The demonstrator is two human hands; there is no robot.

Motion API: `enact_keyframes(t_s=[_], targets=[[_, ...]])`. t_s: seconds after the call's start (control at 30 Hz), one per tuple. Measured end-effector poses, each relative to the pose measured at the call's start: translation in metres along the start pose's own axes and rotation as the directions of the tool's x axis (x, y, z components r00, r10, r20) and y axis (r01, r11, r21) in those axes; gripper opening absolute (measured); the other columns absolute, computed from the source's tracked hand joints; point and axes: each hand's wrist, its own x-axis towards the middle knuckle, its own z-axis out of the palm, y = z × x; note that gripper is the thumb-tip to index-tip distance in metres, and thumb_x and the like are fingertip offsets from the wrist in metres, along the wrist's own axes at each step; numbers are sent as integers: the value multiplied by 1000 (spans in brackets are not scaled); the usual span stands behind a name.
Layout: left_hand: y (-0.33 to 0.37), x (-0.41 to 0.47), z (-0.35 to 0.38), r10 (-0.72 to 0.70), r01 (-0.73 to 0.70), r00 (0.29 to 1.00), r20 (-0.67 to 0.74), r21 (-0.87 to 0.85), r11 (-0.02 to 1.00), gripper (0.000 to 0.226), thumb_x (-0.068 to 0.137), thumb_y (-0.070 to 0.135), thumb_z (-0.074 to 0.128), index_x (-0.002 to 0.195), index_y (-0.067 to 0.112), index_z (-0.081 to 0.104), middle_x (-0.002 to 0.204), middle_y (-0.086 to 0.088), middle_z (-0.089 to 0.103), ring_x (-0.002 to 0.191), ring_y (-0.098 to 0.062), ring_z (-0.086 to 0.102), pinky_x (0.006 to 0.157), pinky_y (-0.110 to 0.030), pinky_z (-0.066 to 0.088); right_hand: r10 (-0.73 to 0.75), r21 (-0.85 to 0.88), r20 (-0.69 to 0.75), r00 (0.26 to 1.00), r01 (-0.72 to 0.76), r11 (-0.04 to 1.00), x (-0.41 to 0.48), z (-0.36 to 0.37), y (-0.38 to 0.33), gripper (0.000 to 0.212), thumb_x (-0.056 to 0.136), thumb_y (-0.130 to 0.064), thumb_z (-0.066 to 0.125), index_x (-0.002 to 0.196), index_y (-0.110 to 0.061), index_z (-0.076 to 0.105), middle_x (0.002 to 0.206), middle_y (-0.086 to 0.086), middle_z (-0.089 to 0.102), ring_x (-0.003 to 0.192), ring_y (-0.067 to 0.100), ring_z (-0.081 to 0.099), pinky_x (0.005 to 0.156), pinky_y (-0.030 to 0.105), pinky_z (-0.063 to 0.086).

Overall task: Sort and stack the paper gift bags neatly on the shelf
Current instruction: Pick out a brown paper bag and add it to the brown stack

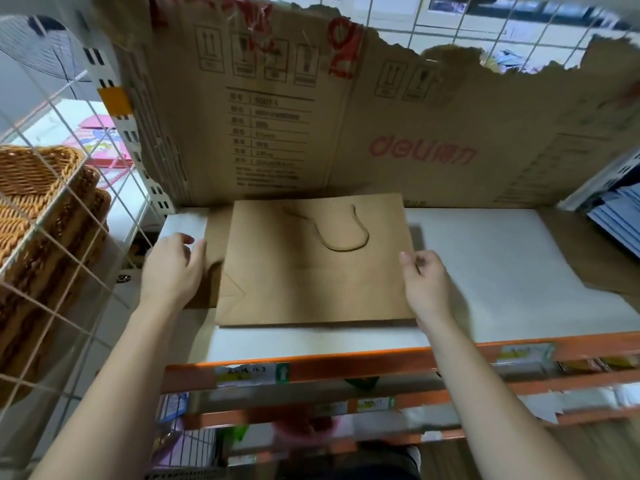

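A brown kraft paper gift bag (pixel 311 271) lies flat on the white shelf (pixel 502 265), its twisted paper handle (pixel 343 237) folded down across its upper face. Under it lies a second kraft bag (pixel 214 237), set off to the left so that only a strip of it shows past the top bag's left edge.

The left hand (pixel 173 268) is at that strip. Its fingers are loose and slightly spread, and the tips touch the lower bag's left edge without closing on anything. The right hand (pixel 427 282) is at the top bag's right edge with its fingers curled inward and the thumb over the paper. Whether it actually pinches the bag cannot be told.

Behind the bag a torn sheet of printed cardboard (pixel 346 133) stands upright against the back of the shelf. In front of the bag runs the shelf's orange beam (pixel 346 365), with paper labels (pixel 242 374) stuck to it. To the left of the bag, beyond a white wire grid (pixel 52 116), are stacked wicker baskets (pixel 41 209). Far to its right lies a stack of blue items (pixel 616 220).
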Motion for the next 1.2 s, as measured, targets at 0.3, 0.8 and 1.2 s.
enact_keyframes(t_s=[0.3, 0.8, 1.2], targets=[[-14, -33, -3, 148, -149, 989, -25, -42, 988, 31, 100, 24, 43, 110, 1, 61, 104, -21, 63, 101, -40, 52, 88, -44, 37, -11, 20, 71, 997, 10, 1000, -3, 47, -17, 56, 78, -16, 77, 124, -16, 44, 100, 7, 59, 88, 25, 62, 77, 38, 52], [3, -33, -5, 190, -189, 980, 52, -22, 982, 51, 91, 41, 39, 112, 2, 64, 100, -17, 67, 97, -36, 56, 82, -43, 42, -277, -414, 112, 954, 298, 860, -10, 36, -11, 28, 89, -31, 66, 111, -14, 67, 120, 2, 57, 110, 19, 54, 82, 18, 34], [13, -39, 3, 300, -333, 928, 223, 132, 933, 58, 89, 50, 39, 123, 8, 60, 117, -11, 61, 108, -31, 52, 90, -45, 42, -293, -538, 164, 942, 334, 774, 4, 17, -3, 38, 95, -33, 55, 126, -13, 61, 134, 4, 54, 124, 21, 45, 95, 28, 38]])
